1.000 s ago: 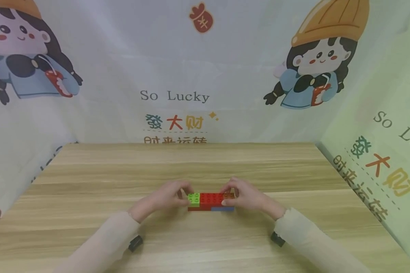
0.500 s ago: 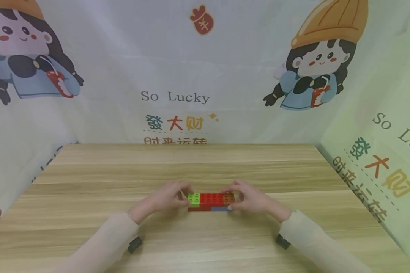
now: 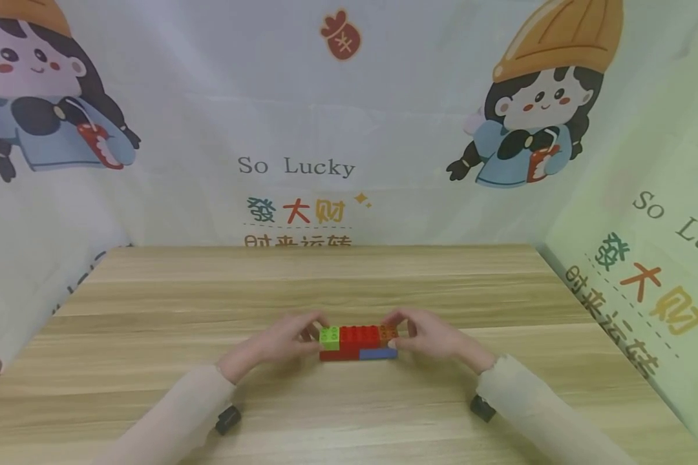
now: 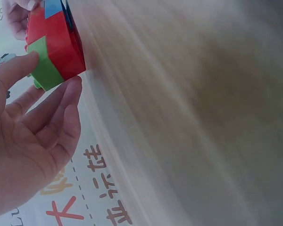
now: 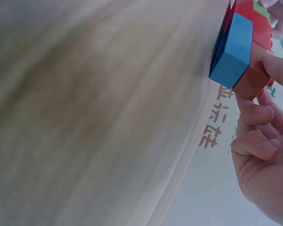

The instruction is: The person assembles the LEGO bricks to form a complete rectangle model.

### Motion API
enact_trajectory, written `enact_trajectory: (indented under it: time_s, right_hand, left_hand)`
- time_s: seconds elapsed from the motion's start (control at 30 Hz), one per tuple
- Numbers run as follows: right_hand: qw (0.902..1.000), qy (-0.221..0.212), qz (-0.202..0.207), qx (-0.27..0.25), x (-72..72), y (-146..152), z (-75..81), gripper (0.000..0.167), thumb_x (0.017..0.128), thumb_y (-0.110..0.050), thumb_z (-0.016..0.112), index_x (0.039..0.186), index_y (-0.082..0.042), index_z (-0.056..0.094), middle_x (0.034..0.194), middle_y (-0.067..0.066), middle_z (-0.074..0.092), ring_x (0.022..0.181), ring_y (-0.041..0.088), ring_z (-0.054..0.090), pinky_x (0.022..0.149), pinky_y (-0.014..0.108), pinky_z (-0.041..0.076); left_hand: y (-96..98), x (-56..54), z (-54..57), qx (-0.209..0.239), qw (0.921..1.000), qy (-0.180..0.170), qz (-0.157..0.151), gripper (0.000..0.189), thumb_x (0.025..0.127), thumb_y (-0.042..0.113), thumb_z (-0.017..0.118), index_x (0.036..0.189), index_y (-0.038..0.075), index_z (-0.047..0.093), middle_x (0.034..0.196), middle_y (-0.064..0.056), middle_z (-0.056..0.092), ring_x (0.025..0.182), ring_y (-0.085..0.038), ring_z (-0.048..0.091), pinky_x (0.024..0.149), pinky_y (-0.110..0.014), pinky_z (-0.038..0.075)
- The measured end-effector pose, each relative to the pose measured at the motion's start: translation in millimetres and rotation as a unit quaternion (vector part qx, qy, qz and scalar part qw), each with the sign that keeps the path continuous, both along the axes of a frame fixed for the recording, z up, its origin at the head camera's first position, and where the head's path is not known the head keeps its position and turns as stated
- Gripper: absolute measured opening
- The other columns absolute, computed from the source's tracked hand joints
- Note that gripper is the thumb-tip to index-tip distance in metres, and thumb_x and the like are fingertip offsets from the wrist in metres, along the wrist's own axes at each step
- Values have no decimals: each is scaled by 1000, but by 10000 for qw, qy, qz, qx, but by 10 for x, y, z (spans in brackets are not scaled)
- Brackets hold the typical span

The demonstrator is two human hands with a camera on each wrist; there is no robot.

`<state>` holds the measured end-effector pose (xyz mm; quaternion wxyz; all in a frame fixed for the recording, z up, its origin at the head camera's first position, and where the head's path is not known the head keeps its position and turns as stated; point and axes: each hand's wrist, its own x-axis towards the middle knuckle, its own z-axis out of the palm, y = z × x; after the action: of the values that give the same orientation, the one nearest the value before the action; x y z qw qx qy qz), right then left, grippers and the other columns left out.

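Note:
In the head view a two-layer row of toy building bricks sits mid-table. On top are a light green brick (image 3: 329,338), a red brick (image 3: 359,337) and an orange-brown brick (image 3: 388,332). A lower red brick (image 3: 338,354) and a blue brick (image 3: 378,354) form the bottom. My left hand (image 3: 282,337) pinches the green end between thumb and fingers; the left wrist view shows its thumb on the green brick (image 4: 46,66). At the other end my right hand (image 3: 433,332) pinches the orange-brown brick (image 5: 251,82), thumb on its near side. Their far sides are hidden.
The wood-grain table (image 3: 349,413) runs back to a printed white cloth (image 3: 407,129) with cartoon figures and lettering. That cloth also rises along both sides. Small dark devices (image 3: 229,420) show under the sleeves at both wrists.
My right thumb has moved right, off the upper red brick and onto the orange-brown end. The left hand keeps its hold with hardly any movement. The brick row stays nearly in place.

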<state>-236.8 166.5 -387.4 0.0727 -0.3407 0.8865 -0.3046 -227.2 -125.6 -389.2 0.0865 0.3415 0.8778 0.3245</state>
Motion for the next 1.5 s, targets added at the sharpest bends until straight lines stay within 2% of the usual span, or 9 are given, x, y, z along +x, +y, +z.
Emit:
enact_trajectory:
  time_s: [0.23,0.5,0.7,0.83,0.93,1.0,1.2,1.37,1.5]
  right_hand:
    - [9998,-159,-85,-108,-53,-14,1,34,86,-25,58,115,-9,52,108,1,56,72,12,48,64,28,42]
    - [9996,-14,178,213,-70,-22,-14,56,74,-19,71,122,-7,46,118,7,51,70,15,48,64,28,43]
    - [9987,161,246,407,-68,-22,-18,63,73,-17,72,127,-7,42,124,6,45,100,17,46,77,33,42]
    - [9985,245,239,422,-78,-21,-27,60,74,-17,71,126,-8,43,123,7,46,109,22,43,85,38,39]
    - [9994,39,166,307,-90,-19,-30,58,75,-18,70,125,-9,44,122,6,47,108,21,44,84,37,39]
    - [9996,-160,95,220,-98,-15,-25,58,75,-18,70,125,-11,43,121,5,47,104,19,45,82,35,39]
    - [9987,-492,118,-36,-120,-2,-8,56,75,-19,70,124,-11,43,119,5,48,93,18,46,74,33,40]
    - [9980,-570,246,-124,-154,9,-5,56,76,-18,69,124,-8,44,119,6,49,100,19,47,76,33,41]
    - [9973,-689,243,-60,-193,17,-13,54,77,-19,68,125,-9,45,119,7,49,100,19,49,78,33,41]
  left_hand:
    - [-4,-65,-14,54,9998,-120,144,29,87,16,55,114,7,49,89,-3,61,81,-14,57,70,-29,45]
    - [4,-111,-11,63,9989,-368,290,28,89,18,53,115,8,48,87,-1,62,79,-14,58,68,-29,46]
    - [11,-126,-9,77,9986,-427,301,31,89,20,53,116,6,48,86,0,61,77,-14,57,67,-29,46]
    - [10,-135,-17,59,9991,-368,197,45,83,24,61,120,4,45,92,-3,59,82,-15,57,72,-29,45]
    - [4,-130,-22,62,9990,-413,162,57,77,24,68,123,3,41,96,-6,58,84,-17,56,76,-31,45]
    - [0,-121,-22,71,9987,-472,166,59,75,21,70,123,4,40,96,-6,58,84,-18,56,76,-32,45]
    - [-4,-115,-17,72,9990,-391,179,49,78,12,66,118,6,39,89,-4,58,83,-18,56,75,-32,45]
    - [-4,-119,-14,71,9991,-350,218,46,79,13,65,117,6,41,89,-5,59,84,-19,56,75,-33,45]
    - [-11,-138,-19,71,9989,-369,269,44,79,13,65,117,6,42,92,-7,59,86,-21,57,76,-34,45]
